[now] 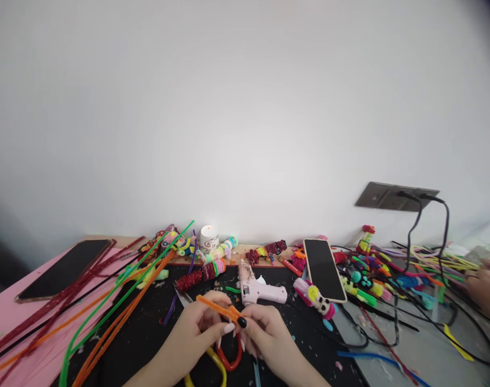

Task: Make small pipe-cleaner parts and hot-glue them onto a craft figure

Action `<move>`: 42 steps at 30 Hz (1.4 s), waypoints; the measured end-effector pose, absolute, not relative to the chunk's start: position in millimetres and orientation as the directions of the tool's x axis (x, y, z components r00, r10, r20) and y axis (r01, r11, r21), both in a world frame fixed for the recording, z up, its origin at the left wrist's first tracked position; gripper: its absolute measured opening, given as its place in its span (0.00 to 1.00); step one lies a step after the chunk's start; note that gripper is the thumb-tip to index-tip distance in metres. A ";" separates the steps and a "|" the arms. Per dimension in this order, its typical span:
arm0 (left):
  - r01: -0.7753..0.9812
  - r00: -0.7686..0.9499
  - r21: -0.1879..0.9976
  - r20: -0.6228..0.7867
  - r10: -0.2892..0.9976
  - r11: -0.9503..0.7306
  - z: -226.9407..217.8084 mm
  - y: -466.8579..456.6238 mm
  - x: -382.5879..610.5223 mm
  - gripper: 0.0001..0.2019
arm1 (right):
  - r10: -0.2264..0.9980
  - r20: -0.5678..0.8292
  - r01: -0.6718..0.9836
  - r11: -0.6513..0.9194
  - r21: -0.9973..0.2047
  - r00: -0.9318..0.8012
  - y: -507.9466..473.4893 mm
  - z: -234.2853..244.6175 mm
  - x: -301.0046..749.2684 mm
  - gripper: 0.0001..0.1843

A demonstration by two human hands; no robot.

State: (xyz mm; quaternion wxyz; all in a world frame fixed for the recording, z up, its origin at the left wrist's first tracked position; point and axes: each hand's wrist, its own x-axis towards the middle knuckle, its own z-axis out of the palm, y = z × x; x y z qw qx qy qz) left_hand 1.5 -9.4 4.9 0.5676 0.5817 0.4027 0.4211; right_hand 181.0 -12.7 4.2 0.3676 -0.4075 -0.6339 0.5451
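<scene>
My left hand (196, 328) and my right hand (264, 333) meet low in the middle of the view over a black mat (148, 322). Both pinch a short orange pipe cleaner (218, 307) that runs between their fingertips. Under the hands lie scissors (224, 360) with red and yellow handles. Just behind the fingers rests a pink hot glue gun (261, 290).
Long green, orange and red pipe cleaners (119, 301) fan out at the left beside a phone (63, 269) on a pink sheet. A second phone (323, 269), coiled pipe-cleaner figures (317, 298), black cables (414, 317) and another person's hand (484, 285) fill the right.
</scene>
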 end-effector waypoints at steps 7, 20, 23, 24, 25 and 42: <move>-0.012 0.302 1.000 0.022 0.953 -0.020 8.3 -9.2 4.0 0.05 | 0.883 -0.021 0.099 0.029 -0.995 -0.468 -13.7 2.9 179.1 0.25; 0.372 0.387 0.848 0.229 0.893 -0.378 14.9 -14.9 4.8 0.06 | 0.828 0.425 0.475 0.559 -0.680 -0.367 -20.2 17.1 184.0 0.03; 0.301 0.341 0.909 0.180 0.922 -0.289 13.4 -13.0 5.5 0.07 | 0.842 0.472 0.465 0.538 -0.704 -0.259 -19.6 17.5 184.2 0.06; 0.231 0.324 0.948 0.136 0.936 -0.218 13.0 -12.0 5.7 0.05 | 0.847 0.477 0.449 0.530 -0.719 -0.236 -19.1 17.2 184.3 0.05; 0.142 0.314 0.981 0.085 0.946 -0.135 12.6 -10.7 6.0 0.03 | 0.847 0.483 0.427 0.530 -0.733 -0.222 -18.6 16.9 184.4 0.05; -0.403 0.377 0.853 -0.175 0.909 0.332 15.7 -6.4 8.4 0.13 | 0.766 0.558 0.220 0.633 -0.742 -0.320 -17.6 20.9 186.5 0.12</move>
